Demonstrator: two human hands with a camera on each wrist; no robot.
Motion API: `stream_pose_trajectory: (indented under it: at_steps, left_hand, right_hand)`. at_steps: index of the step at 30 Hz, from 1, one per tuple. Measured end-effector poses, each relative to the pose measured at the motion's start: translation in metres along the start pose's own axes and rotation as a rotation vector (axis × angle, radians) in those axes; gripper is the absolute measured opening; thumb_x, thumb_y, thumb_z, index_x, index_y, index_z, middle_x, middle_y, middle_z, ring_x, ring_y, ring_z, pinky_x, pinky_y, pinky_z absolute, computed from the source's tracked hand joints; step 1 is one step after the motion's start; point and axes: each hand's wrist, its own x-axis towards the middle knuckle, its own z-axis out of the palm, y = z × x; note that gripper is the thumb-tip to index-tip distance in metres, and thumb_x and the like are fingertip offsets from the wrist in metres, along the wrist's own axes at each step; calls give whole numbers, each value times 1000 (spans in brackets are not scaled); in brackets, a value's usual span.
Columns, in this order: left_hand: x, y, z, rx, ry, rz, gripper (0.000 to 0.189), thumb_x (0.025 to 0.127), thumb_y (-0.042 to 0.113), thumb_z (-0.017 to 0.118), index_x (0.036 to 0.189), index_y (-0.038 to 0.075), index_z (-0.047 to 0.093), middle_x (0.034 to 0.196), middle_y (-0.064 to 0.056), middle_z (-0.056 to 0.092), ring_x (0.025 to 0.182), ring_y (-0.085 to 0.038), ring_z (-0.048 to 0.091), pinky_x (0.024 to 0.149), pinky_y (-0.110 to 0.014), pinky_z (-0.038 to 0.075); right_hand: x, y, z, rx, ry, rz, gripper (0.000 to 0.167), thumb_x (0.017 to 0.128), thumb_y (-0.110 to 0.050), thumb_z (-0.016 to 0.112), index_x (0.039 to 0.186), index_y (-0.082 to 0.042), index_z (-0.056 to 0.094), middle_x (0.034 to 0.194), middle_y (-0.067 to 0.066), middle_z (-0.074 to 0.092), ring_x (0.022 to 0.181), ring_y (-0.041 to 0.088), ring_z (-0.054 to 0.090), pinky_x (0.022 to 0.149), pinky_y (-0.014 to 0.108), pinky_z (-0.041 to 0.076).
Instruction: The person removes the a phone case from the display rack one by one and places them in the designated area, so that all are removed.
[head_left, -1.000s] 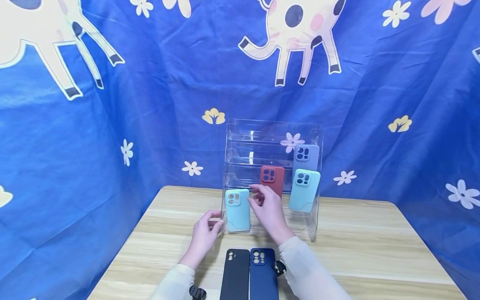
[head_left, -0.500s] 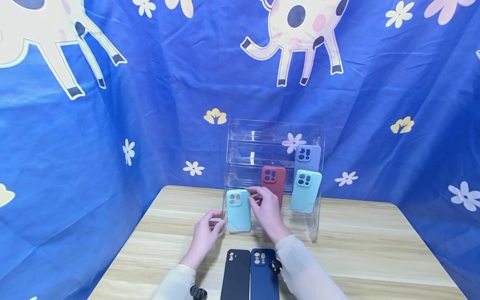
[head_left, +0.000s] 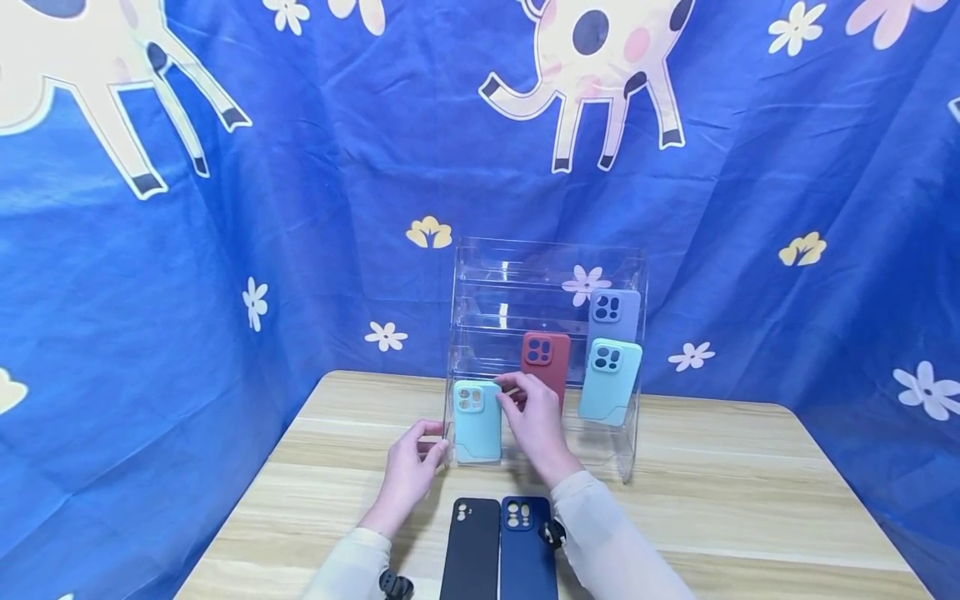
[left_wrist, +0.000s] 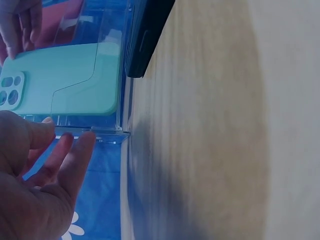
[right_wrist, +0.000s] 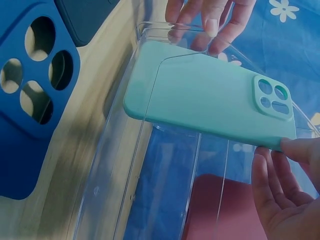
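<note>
A mint phone case (head_left: 477,429) with a camera cutout leans in the lowest tier of a clear acrylic display rack (head_left: 547,250), at its left end. My right hand (head_left: 534,421) pinches the case's upper right corner between thumb and fingers, as the right wrist view shows. On the rack's left side, my left hand (head_left: 411,467) holds the upright edge, thumb on one face and fingers on the other (left_wrist: 50,175). The case's lower part (right_wrist: 145,85) sits behind the clear front lip.
A red case (head_left: 555,367), a lavender case (head_left: 618,312) and another mint case (head_left: 609,387) stand in the rack. Flat on the wooden table (head_left: 720,500) lie a black case (head_left: 472,550) and a navy case (head_left: 527,554), side by side near me. A blue patterned curtain (head_left: 337,208) hangs behind.
The left mint case has sunk very slightly in the rack. My right hand has moved a little down and left to its corner. My left hand stays in place.
</note>
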Motion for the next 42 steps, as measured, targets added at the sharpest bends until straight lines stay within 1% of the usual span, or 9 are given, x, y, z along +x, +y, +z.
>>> stream_pose_trajectory:
  at_steps: [12,13,19,24,27,31,36,38,42]
  left_hand:
    - [1,-3,-2,27,7,9,26,95,2,69,121,6,67,126,-18,70,97,-29,75,79,-27,67]
    - [0,-3,-2,33,8,21,26,95,2,69,121,5,67,125,-19,70,97,-30,75,79,-28,67]
    - [0,-3,-1,34,19,29,25,95,0,69,120,4,68,122,-20,71,94,-31,76,76,-28,67]
    - [-1,-2,-1,22,4,23,26,96,-1,68,121,3,67,120,-22,71,94,-31,75,76,-27,67]
    - [-2,-1,-1,16,7,18,26,96,-1,68,121,3,67,119,-22,71,95,-31,75,76,-27,67]
    - [-2,-1,-1,16,16,15,26,95,0,68,120,4,67,119,-20,71,95,-31,75,76,-27,67]
    - [-3,-1,-1,13,6,15,26,96,0,68,121,4,67,117,-20,71,93,-29,75,76,-26,67]
    - [-2,-1,0,11,3,15,26,96,0,68,121,4,67,116,-20,71,93,-28,75,76,-26,67]
    - [-1,0,-1,16,3,16,26,96,1,68,122,4,67,116,-21,72,91,-28,75,75,-26,67]
  right_hand:
    - [-1,-1,-4,20,22,-28,19,92,-7,77,109,-16,76,99,0,74,81,10,70,72,20,62]
    - [-1,-2,-5,24,24,-30,19,92,-7,76,109,-16,76,99,0,74,81,10,70,72,20,62]
    - [-3,-3,-16,43,47,-66,20,92,-5,77,109,-15,76,98,1,74,81,12,70,70,22,63]
    - [-3,0,-26,47,83,-109,20,90,-3,78,107,-13,76,95,2,74,77,11,70,67,21,63]
    - [-3,0,-34,50,100,-113,20,89,-2,79,105,-13,77,93,2,74,76,11,70,66,21,63]
    - [-5,-3,-46,50,89,-85,20,90,-3,78,106,-14,76,93,2,75,77,11,70,66,21,62]
    - [-11,-2,-62,35,50,-9,19,91,-5,78,107,-15,76,93,1,76,77,12,69,67,21,61]
    - [-13,-1,-69,40,37,28,20,90,-5,78,108,-16,76,94,2,77,79,14,71,69,21,61]
    - [-15,2,-83,89,5,101,21,91,-5,77,109,-14,75,96,6,77,81,25,75,70,23,64]
